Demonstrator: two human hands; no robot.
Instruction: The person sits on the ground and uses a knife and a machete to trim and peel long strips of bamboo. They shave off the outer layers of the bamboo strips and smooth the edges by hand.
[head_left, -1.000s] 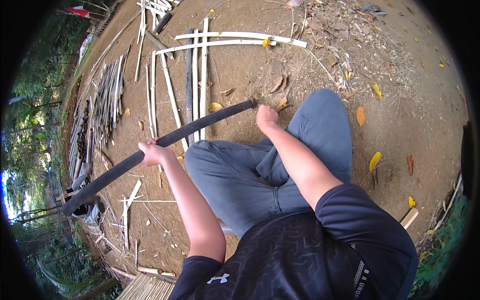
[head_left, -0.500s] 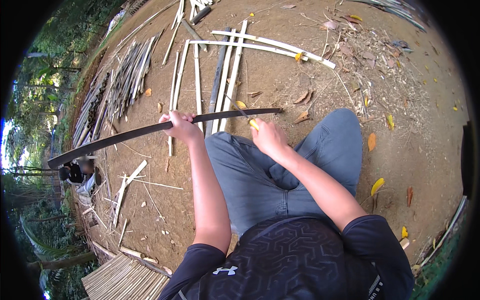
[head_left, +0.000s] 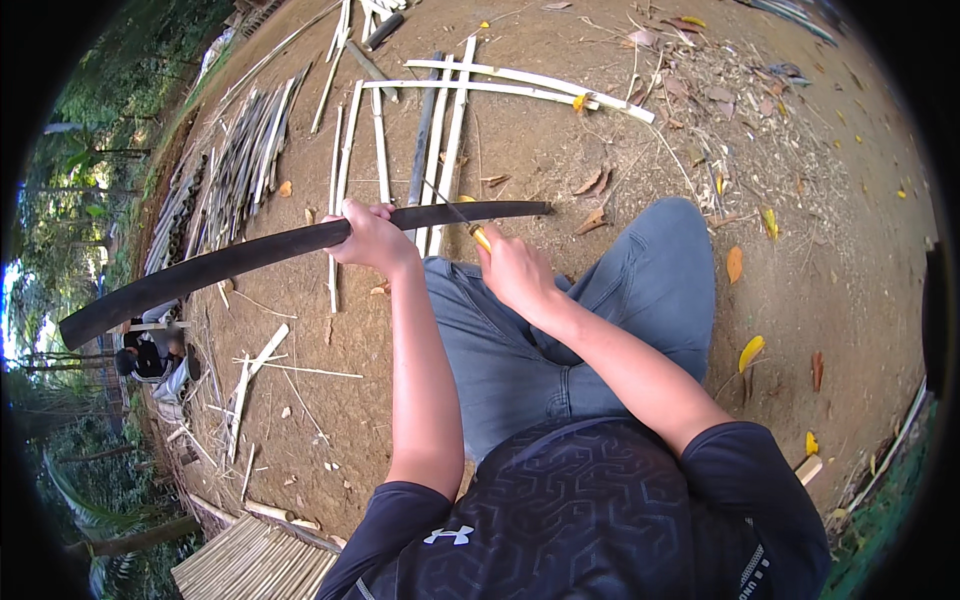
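A long dark strip (head_left: 230,260), apparently split bamboo, slants across in front of me, its wider end at the left and its thin end over the ground ahead of my knees. The fingers of my left hand (head_left: 372,240) wrap round it near the middle. In my closed right hand (head_left: 520,276) is a knife (head_left: 480,236) with a yellow handle. Its thin blade points up and left and crosses the strip just right of my left hand. Whether the edge touches the strip I cannot tell.
Pale split strips (head_left: 460,120) lie crossed on the dirt ahead. A pile of poles (head_left: 245,150) is at the far left. Nearer left are pale offcuts (head_left: 255,365) and a slatted mat (head_left: 255,560). Another person (head_left: 165,355) sits low at the left edge.
The strip's left end has swung down and toward me, and more of its broad face shows. My right hand and the knife have moved left, closer to my left hand.
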